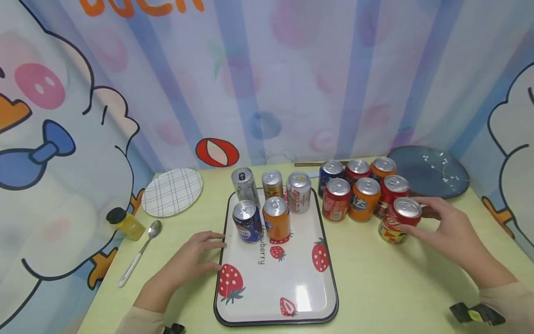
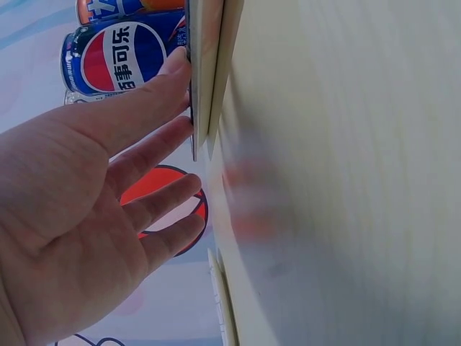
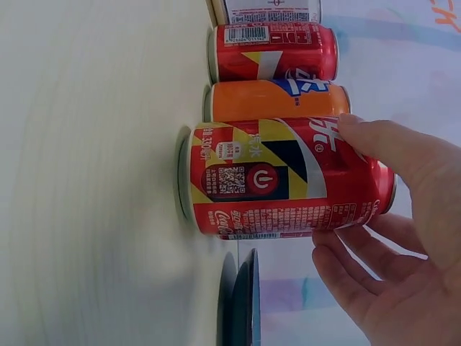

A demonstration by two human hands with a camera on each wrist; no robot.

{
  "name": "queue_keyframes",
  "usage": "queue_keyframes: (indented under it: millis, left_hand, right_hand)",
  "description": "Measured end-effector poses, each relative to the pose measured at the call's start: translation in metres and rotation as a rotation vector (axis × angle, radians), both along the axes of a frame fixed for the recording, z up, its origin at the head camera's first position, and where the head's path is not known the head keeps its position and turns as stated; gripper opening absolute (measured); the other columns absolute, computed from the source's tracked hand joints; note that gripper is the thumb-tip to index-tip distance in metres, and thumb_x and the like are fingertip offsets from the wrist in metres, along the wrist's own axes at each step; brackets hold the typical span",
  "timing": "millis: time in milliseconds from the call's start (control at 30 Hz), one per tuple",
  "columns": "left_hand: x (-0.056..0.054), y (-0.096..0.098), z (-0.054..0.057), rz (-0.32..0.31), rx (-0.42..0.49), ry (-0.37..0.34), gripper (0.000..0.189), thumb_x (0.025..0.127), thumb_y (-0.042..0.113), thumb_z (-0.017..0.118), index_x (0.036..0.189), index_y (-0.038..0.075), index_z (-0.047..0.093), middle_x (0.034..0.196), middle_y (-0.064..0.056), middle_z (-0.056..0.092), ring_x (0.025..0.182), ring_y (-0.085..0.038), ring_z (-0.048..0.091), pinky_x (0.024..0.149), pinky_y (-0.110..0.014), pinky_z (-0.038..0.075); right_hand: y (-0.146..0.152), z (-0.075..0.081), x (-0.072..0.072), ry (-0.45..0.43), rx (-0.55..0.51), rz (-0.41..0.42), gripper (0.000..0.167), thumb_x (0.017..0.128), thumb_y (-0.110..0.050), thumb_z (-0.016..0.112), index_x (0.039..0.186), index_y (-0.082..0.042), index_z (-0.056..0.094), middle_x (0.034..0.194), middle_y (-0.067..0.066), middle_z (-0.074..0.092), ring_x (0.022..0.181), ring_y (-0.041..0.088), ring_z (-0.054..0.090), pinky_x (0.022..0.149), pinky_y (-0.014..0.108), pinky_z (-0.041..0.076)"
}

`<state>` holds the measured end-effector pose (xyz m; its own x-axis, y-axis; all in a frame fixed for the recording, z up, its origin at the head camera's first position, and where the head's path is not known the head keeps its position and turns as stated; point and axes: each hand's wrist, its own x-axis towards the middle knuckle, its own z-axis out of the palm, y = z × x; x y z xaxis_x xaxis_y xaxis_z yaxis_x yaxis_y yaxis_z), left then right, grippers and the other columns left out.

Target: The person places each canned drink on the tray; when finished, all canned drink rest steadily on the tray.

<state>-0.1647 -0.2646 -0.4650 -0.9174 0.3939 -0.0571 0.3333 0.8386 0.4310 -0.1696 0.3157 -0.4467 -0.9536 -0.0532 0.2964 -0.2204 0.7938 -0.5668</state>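
My right hand (image 1: 450, 232) grips a red Coca-Cola can (image 1: 400, 220) with yellow and black graphics, thumb on one side and fingers on the other. The can stands upright at the front of a group of cans. In the right wrist view its base (image 3: 186, 180) is at the table surface. At the left edge of a white strawberry-print tray (image 1: 292, 287), my left hand (image 1: 187, 260) has its fingers spread, the thumb touching the rim in the left wrist view. On the tray stand a blue Pepsi can (image 1: 248, 227), an orange can (image 1: 276, 222) and several silver or gold cans.
Right of the tray are several upright cans, including an orange Fanta (image 1: 364, 204) and a pinkish-red can (image 1: 336, 204). Behind them lies a dark blue plate (image 1: 434, 169). At left are a checked plate (image 1: 173, 192), a spoon (image 1: 142, 253) and a yellow bottle (image 1: 129, 226).
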Motion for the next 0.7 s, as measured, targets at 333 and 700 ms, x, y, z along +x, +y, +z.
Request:
queue_keyframes:
  millis: [333,700]
  left_hand:
    - [-0.001,-0.001,-0.001,-0.008,0.010,-0.008,0.054,0.081,0.025,0.088,0.130,0.012,0.072,0.147,-0.011,0.059,0.145,-0.044,0.043,0.121,-0.063,0.036]
    - [0.000,0.000,-0.001,0.001,0.000,-0.005,0.054,0.081,0.025,0.088,0.130,0.012,0.072,0.147,-0.010,0.059,0.145,-0.044,0.043,0.121,-0.063,0.036]
  right_hand:
    - [-0.018,0.000,0.002,0.022,-0.080,-0.012,0.071,0.068,-0.029,0.099,0.128,-0.009,0.066,0.119,0.017,0.072,0.088,-0.025,0.049,0.076,0.016,0.044]
    - [-0.082,0.007,-0.001,0.188,-0.164,0.160,0.067,0.062,-0.015,0.101,0.120,-0.010,0.070,0.112,0.002,0.073,0.092,-0.012,0.060,0.082,0.003,0.050]
